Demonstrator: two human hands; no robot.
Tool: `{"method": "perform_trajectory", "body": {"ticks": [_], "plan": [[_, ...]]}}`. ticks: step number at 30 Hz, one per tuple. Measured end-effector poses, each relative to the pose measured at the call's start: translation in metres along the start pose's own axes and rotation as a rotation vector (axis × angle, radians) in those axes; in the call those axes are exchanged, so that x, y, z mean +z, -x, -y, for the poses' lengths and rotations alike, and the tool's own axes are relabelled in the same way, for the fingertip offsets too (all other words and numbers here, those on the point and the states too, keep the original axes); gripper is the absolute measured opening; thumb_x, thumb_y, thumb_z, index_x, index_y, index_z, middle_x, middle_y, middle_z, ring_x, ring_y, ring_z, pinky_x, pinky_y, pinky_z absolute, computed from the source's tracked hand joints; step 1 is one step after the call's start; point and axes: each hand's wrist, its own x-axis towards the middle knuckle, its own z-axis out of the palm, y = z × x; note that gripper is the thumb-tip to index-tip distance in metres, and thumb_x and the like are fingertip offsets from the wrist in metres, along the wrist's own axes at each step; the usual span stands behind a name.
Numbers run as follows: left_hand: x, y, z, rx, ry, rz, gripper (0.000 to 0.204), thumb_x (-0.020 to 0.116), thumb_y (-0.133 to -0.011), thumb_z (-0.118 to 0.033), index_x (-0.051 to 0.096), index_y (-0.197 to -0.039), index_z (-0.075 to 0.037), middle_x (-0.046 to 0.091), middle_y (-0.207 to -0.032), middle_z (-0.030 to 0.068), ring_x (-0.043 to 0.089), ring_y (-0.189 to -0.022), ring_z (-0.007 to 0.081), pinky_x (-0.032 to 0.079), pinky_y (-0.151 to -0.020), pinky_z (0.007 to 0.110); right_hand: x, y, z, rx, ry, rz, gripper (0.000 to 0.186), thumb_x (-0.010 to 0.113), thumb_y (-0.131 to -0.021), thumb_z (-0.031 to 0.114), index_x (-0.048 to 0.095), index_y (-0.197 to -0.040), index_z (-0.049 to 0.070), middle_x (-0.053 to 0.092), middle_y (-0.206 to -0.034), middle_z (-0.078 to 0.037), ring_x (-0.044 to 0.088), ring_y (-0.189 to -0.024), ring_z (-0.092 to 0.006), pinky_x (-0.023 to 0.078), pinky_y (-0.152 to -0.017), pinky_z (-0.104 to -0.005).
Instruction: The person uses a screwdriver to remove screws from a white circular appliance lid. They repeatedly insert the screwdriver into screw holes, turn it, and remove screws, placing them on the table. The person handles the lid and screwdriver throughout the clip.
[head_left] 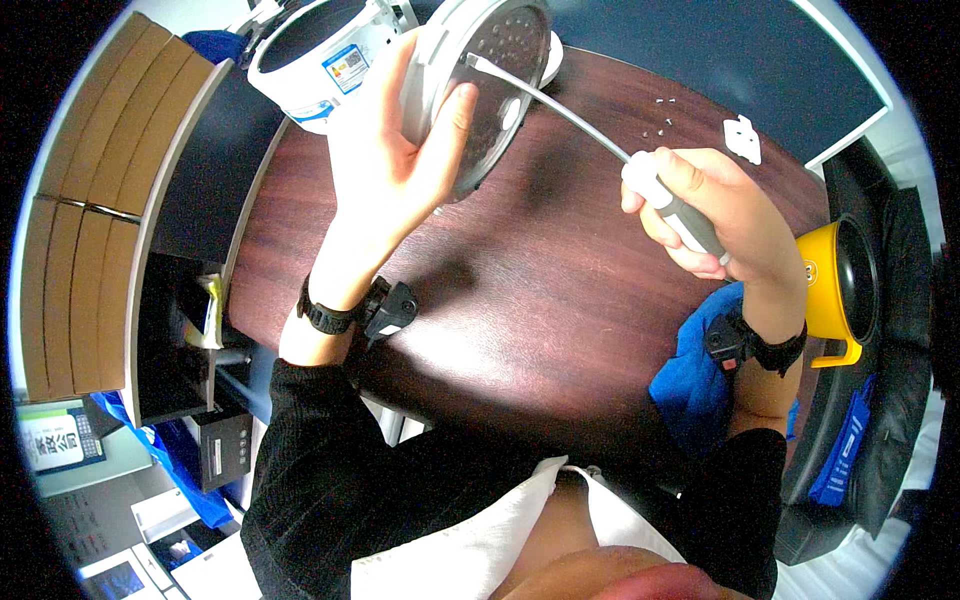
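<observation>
My left hand (385, 150) grips a round appliance lid (497, 105) by its pale rim, tilted on edge, with its dark, shiny inner face turned to the right. In my right hand (712, 185) is a screwdriver (692, 226) with a grey and white handle. Its long metal shaft slants up to the left, and the tip meets the lid's inner face near the upper left; whether it sits in a screw I cannot tell. Behind my left hand stands a white pot-shaped appliance body (300, 75) with a blue label. Several tiny screws (660, 122) lie beyond my right hand, near a white plastic piece (742, 139).
The dark wooden table (540, 300) spreads beneath both arms. A blue cloth (690, 370) lies under my right forearm, beside a yellow container (825, 285) with a black inside. Cardboard boxes (105, 220) and a shelf (175, 350) line the left side. A dark panel (720, 60) rises behind the table.
</observation>
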Motion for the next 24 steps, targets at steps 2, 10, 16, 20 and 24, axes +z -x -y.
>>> {"method": "perform_trajectory", "body": {"ticks": [2,10,16,20,24], "plan": [[0.0,0.001,0.002,0.003,-0.004,0.008,0.038,0.065,-0.08,-0.018,0.053,-0.112,-0.001,0.064,-0.084,0.017,0.065,-0.072,0.0263,0.05,-0.064,0.032,0.004,0.001,-0.001,-0.042,0.084,-0.059,0.039,0.04,-0.096,0.036,0.055,-0.09,0.001,0.044,-0.054,0.001,0.034,-0.034,-0.0029,0.026,-0.029,-0.0175],[0.003,-0.001,0.006,-0.066,0.031,0.09,0.041,0.065,-0.08,-0.023,0.054,-0.113,-0.001,0.064,-0.09,0.0185,0.066,-0.082,0.0298,0.05,-0.071,0.033,0.007,-0.004,-0.01,-0.607,1.085,-0.567,0.021,0.052,-0.089,0.026,0.057,-0.095,0.006,0.062,-0.076,-0.012,0.061,-0.065,-0.0297,0.048,-0.055,-0.0382],[0.004,0.002,0.01,-0.143,0.076,0.131,0.045,0.066,-0.08,-0.027,0.053,-0.115,-0.001,0.064,-0.095,0.019,0.065,-0.087,0.029,0.049,-0.076,0.035,0.025,0.006,-0.003,-0.503,1.445,-0.808,0.024,0.06,-0.083,0.026,0.06,-0.099,0.009,0.061,-0.082,-0.011,0.06,-0.073,-0.0313,0.047,-0.06,-0.0378],[0.005,0.003,0.01,-0.176,0.1,0.168,0.048,0.066,-0.08,-0.029,0.053,-0.116,0.0,0.064,-0.096,0.0192,0.064,-0.088,0.0272,0.049,-0.077,0.034,0.022,0.008,0.0,-0.52,1.515,-0.842,0.028,0.064,-0.079,0.024,0.061,-0.102,0.009,0.061,-0.082,-0.01,0.059,-0.073,-0.0298,0.047,-0.061,-0.0352],[0.006,0.006,0.016,-0.259,0.16,0.167,0.047,0.066,-0.08,-0.029,0.053,-0.115,0.001,0.064,-0.096,0.0185,0.064,-0.089,0.0257,0.049,-0.077,0.033,0.019,0.004,0.002,-0.67,1.561,-0.87,0.028,0.067,-0.076,0.022,0.062,-0.101,0.009,0.06,-0.079,-0.009,0.06,-0.072,-0.0267,0.047,-0.061,-0.0333]]}}
